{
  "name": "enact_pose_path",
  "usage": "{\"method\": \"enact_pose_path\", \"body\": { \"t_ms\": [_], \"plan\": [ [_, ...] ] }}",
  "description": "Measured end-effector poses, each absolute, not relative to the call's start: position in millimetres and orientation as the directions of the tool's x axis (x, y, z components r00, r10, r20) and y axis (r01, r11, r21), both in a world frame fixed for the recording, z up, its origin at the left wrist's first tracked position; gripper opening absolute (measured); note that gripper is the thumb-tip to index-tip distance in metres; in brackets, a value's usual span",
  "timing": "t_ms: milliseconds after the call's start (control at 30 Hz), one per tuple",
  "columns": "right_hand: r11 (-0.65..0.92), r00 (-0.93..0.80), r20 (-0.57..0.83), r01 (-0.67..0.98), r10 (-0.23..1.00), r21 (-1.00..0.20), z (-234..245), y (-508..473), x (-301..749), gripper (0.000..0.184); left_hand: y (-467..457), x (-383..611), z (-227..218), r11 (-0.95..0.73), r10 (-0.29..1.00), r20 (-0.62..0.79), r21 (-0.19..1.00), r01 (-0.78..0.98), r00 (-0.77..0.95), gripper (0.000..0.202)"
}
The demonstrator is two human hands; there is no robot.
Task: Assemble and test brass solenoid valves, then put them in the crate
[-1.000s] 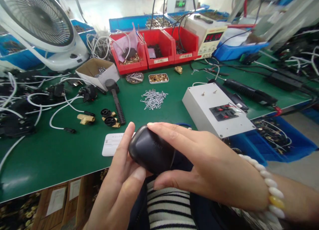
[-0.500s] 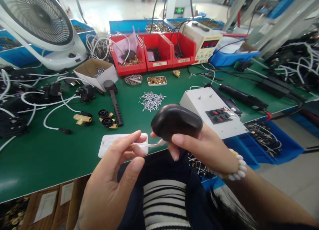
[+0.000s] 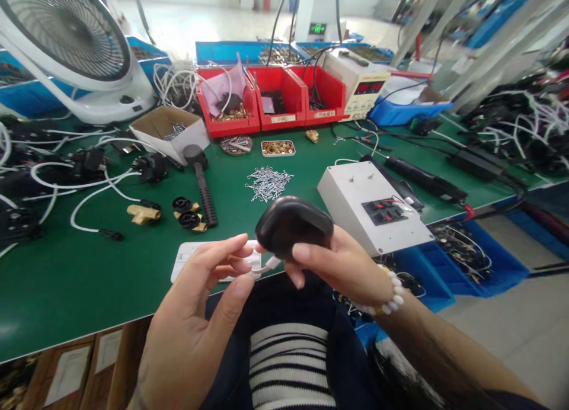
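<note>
My right hand (image 3: 329,256) is wrapped round a smooth black rounded device (image 3: 293,225), thumb on its near side. A white cable plug (image 3: 272,262) sits at the device's lower edge; whether it is inserted I cannot tell. My left hand (image 3: 200,303) hovers just left of it, fingers curved and apart, nothing between them. Partly hidden behind those fingers, a white flat block (image 3: 186,257) lies at the bench's front edge, the cable running toward it. Beyond the device is a pile of small metal wire clips (image 3: 267,183).
A black mallet-like tool (image 3: 202,185) and brass fittings (image 3: 143,214) lie to the left. A grey switch box (image 3: 373,205) stands right, near a black electric screwdriver-like tool (image 3: 427,179). Red bins (image 3: 280,121), a power supply (image 3: 355,81) and a fan (image 3: 66,37) line the back.
My right hand and the black device have shifted left and slightly down, nearer my left hand. The left hand stays open, nearly in place. The view has moved a little.
</note>
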State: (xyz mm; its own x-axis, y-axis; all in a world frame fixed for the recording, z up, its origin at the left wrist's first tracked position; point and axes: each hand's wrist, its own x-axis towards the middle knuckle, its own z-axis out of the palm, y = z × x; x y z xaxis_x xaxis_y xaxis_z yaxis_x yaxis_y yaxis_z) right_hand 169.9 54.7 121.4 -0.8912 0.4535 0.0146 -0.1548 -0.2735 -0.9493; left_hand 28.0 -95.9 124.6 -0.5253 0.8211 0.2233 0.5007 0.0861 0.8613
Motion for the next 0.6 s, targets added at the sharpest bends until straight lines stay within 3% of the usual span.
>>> {"method": "enact_pose_path", "body": {
  "t_ms": [100, 167, 233, 400, 600],
  "plan": [
    [0.1, -0.838, 0.216, -0.192, 0.501, -0.976, 123, 52, 171, 0.038, -95, 25, 117, 0.059, 0.82, 0.235, 0.872, 0.487, -0.521, 0.03],
    [0.361, -0.814, 0.379, -0.226, 0.44, -0.905, 124, 50, 171, 0.041, -96, 23, 112, 0.032, 0.827, 0.263, 0.86, 0.51, -0.496, 0.033],
    [0.509, -0.803, 0.467, -0.245, 0.37, -0.825, 124, 48, 171, 0.04, -98, 21, 109, -0.007, 0.835, 0.302, 0.842, 0.54, -0.46, 0.036],
    [0.598, -0.781, 0.528, -0.257, 0.334, -0.759, 121, 46, 170, 0.037, -97, 19, 107, -0.033, 0.833, 0.363, 0.786, 0.618, -0.418, 0.042],
    [0.574, -0.793, 0.534, -0.302, 0.291, -0.761, 120, 46, 172, 0.03, -89, 17, 105, 0.024, 0.843, 0.367, 0.705, 0.709, -0.393, 0.03]
  ]
}}
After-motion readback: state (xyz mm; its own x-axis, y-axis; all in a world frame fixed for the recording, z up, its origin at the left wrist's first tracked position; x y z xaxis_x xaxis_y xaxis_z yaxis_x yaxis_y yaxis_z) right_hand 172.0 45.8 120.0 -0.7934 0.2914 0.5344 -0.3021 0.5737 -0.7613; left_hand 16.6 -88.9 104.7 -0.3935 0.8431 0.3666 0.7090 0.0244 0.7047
